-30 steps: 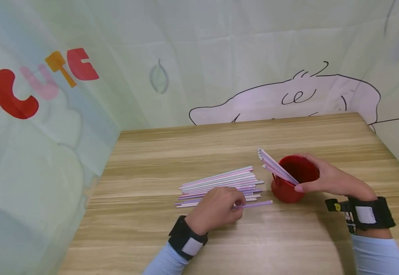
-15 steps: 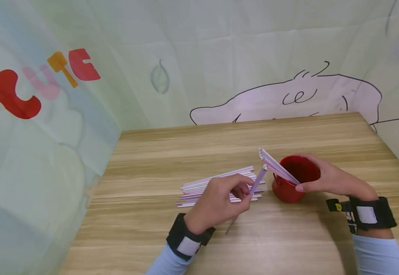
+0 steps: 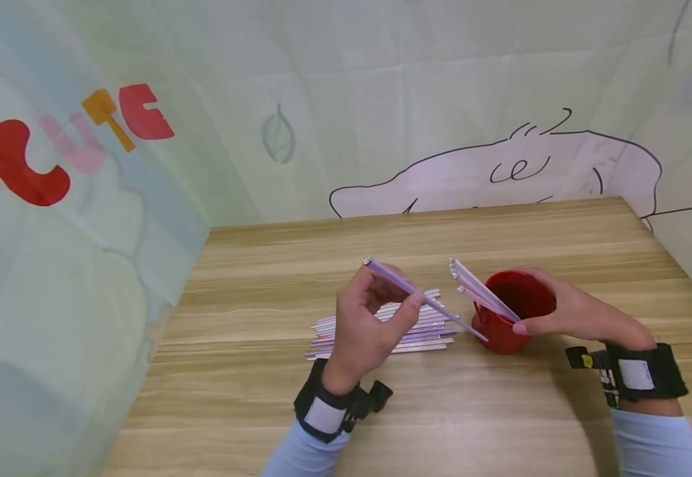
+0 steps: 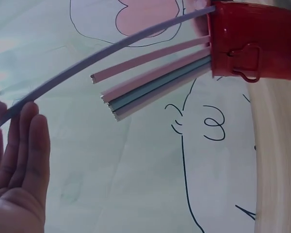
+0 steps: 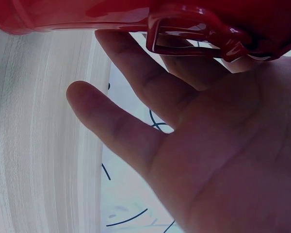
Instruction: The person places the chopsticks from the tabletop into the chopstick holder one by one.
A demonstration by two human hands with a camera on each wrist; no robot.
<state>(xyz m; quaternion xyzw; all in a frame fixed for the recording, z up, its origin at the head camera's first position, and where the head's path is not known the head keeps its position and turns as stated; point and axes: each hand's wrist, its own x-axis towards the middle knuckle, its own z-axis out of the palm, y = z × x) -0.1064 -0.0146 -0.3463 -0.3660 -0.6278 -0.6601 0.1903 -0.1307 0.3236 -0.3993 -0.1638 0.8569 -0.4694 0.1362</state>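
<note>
The wooden desk (image 3: 250,265) has its far edge along a printed cloth (image 3: 346,119). Around its middle lies a pile of sticks (image 3: 426,331), nearly parallel with that edge. The left hand (image 3: 366,324), over the pile, pinches one stick between thumb and fingers. The right hand (image 3: 569,308), nearer the desk's right edge, grips the red pail (image 3: 504,336), thumb on its near side. Several sticks (image 3: 483,290) lean in it, upper ends towards the far left corner. The held purple stick (image 3: 394,277) slants: its jewelled end points also to that corner, its thin end down towards the pail; whether they touch, I cannot tell.
</note>
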